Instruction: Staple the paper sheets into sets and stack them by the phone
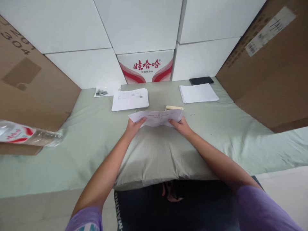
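above the cloth [84,166], your left hand [133,126] and right hand [181,125] pinch the paper [156,118], seemingly midway; left pile [130,99] and right pile [199,93] lie flat, this paper not yet down.

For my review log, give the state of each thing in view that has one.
Held paper, bowed
Left hand, closed on held paper
Right hand, closed on held paper
Left paper stack, flat, print showing
Right paper stack, flat
Bottle, on its side
Clear bag, dark contents visible
Dark slab, lying flat
Cream object, partly hidden
Green cloth, wrinkled
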A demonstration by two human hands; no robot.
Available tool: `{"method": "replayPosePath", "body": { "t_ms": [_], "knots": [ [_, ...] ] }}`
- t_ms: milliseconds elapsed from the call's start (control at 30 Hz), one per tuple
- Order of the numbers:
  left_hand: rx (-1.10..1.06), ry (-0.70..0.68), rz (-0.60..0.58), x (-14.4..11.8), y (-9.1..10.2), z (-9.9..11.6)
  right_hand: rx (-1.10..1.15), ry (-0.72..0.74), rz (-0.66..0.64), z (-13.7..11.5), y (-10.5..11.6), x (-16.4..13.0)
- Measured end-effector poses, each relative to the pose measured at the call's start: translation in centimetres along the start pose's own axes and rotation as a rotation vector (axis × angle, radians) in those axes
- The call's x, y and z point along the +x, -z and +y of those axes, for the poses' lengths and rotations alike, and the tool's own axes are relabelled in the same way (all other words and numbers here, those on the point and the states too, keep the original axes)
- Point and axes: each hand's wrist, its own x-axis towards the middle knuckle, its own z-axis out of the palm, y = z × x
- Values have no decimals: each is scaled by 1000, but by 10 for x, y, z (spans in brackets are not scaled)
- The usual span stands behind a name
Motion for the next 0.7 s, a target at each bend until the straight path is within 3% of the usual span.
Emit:
{"method": "replayPosePath", "body": {
  "t_ms": [367, 467, 600, 700],
  "knots": [
    [174, -64, -20, 4, -4, 12, -56, 70, -47, 11, 2, 3],
    [206, -9, -52, 7, 4, 12, -94, 65, -67, 14, 3, 4],
    [189, 141, -245, 17, 26, 12, -149, 65, -105, 17, 2, 5],
    [173, 251, -220, 22, 42, 20, -171, 57, -113, 13, 3, 8]
  ]
}}
